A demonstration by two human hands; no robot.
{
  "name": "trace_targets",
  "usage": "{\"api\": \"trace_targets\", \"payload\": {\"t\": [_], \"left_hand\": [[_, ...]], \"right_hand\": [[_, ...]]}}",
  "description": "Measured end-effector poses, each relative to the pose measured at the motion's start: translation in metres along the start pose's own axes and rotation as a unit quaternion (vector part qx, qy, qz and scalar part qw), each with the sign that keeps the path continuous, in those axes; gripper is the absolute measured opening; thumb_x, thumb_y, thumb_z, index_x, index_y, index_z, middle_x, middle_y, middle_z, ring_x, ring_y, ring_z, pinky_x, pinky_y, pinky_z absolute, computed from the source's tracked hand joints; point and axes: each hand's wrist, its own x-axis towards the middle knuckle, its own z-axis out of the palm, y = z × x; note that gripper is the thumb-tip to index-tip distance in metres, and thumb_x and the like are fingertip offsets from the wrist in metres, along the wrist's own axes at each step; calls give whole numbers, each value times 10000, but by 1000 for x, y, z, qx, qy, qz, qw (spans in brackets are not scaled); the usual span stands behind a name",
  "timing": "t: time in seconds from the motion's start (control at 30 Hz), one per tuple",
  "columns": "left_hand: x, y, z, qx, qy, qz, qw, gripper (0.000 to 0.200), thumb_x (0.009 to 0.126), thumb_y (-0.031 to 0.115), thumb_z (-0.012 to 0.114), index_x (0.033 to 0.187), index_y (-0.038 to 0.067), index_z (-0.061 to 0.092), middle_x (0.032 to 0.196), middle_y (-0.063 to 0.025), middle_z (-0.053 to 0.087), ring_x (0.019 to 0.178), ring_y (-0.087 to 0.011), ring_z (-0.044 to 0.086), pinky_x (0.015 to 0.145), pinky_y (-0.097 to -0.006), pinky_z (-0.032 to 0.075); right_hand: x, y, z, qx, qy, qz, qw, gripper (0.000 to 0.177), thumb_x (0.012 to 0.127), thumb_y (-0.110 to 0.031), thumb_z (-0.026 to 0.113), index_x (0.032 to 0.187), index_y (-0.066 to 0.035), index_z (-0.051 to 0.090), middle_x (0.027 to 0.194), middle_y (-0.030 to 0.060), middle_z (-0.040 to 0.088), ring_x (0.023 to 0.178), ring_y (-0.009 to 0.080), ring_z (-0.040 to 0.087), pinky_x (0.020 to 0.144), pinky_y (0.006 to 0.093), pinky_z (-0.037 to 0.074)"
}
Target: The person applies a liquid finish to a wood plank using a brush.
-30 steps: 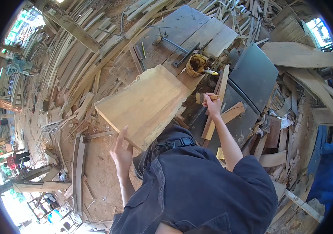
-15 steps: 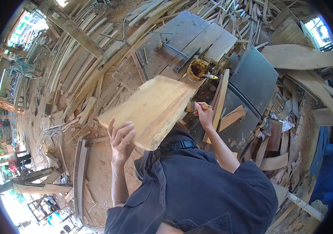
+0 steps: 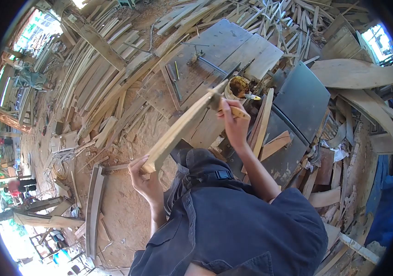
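A pale wooden board (image 3: 182, 125), tilted up on its edge, slants away in front of me. My left hand (image 3: 147, 184) grips its near end, fingers and thumb on either side of the corner. At the far end, my right hand (image 3: 234, 123) is closed around the wooden handle of a paintbrush (image 3: 239, 112). The dark bristles lie at the board's far end and appear to touch it. Just beyond stands a stained pot (image 3: 239, 85) with brown residue inside, and a second brush with a pale-and-yellow handle (image 3: 253, 97) sticks out over its rim.
A wooden worktable (image 3: 219, 41) holds a metal bar clamp (image 3: 212, 66) and a pencil (image 3: 176, 70). Grey panels (image 3: 302, 94) and loose wood strips (image 3: 263, 124) lie to the right. Scrap timber (image 3: 100, 69) is heaped behind and to the left. Two long boards (image 3: 94, 207) rest on the dirt floor.
The board has turned from showing its broad face to standing nearly edge-on. My right hand has moved up and slightly left with the brush to the board's far end; my left hand is slightly lower.
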Motion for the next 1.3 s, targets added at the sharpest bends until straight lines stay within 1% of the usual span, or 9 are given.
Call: {"api": "trace_targets", "payload": {"t": [0.2,0.3,0.57,0.7,0.87,1.03,1.1,1.23,1.3], "left_hand": [[4,6,2,-4,68,-135,988,337,862,-1,810,1152,-2,638,1085,-79,648,1030,-167,601,910,-292,487],[11,5,-3,22,89,-149,985,315,893,29,803,1157,-16,637,1054,-58,633,980,-147,573,870,-284,475],[12,-1,-8,-18,125,-131,983,245,939,106,791,1088,-18,641,930,-31,628,870,-115,557,810,-274,465],[11,-4,-7,9,137,-128,982,238,945,103,783,1097,-17,643,920,-32,631,873,-111,559,802,-272,469],[13,-2,-5,-35,163,-132,977,234,959,122,769,1105,-13,645,910,-27,630,853,-109,561,790,-268,465],[6,-11,-9,-53,169,-132,975,231,966,133,762,1104,-11,644,934,-32,631,856,-111,562,791,-271,466],[4,-11,-11,-50,171,-140,974,227,968,132,760,1101,-10,644,944,-34,631,860,-111,561,792,-272,466],[3,-17,-12,-47,169,-128,976,238,975,164,765,1092,-4,643,940,-32,635,854,-112,560,789,-275,467],[3,-16,-11,-44,171,-137,975,244,978,175,766,1089,-3,643,934,-32,638,855,-113,564,791,-276,470]], "right_hand": [[-19,-66,48,204,-288,34,935,163,1048,-123,645,1101,22,699,919,80,723,751,158,721,641,292,590],[43,-21,52,201,-306,72,928,184,1031,-152,680,1101,17,708,892,68,743,713,132,711,643,294,594],[151,79,51,-132,-71,-135,979,172,1016,-206,709,1019,-43,763,872,39,746,708,103,702,636,252,539],[60,-7,81,-25,-304,-141,942,131,1019,-156,702,1039,-49,774,857,39,755,735,114,713,676,254,555],[42,-54,84,174,-475,89,858,220,1001,-185,734,1102,10,734,867,97,754,719,153,725,659,301,595],[163,63,64,31,-247,69,966,228,996,-205,727,1067,12,732,831,87,739,720,163,737,637,290,587],[172,71,65,-69,-114,-61,989,226,975,-186,741,1003,38,742,882,92,751,699,147,738,609,284,595],[162,26,54,95,-386,132,908,191,1004,-187,714,1047,-5,747,837,70,739,708,122,714,619,270,565],[164,52,62,70,-343,94,932,212,1002,-202,721,1043,5,739,835,69,733,713,133,719,619,274,567]]}}
